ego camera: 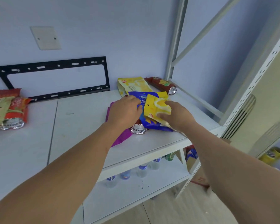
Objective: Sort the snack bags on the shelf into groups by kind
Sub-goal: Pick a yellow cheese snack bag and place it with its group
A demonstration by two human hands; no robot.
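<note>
1. Bare white shelf (81, 126) lies open between my two heaps; my forearms cross it freely.
2. To the far left, a pile of red bags (8, 109) blocks that end; its foil-ended packet lies nearest me.
3. Right of my right hand (176, 117), the frame's low rail (199, 101) and slanted brace (205, 31) fence the side.
4. Behind the heap, a yellow bag (134, 85) and brown packet (162, 84) fill the back corner; the wall closes behind them.
</note>
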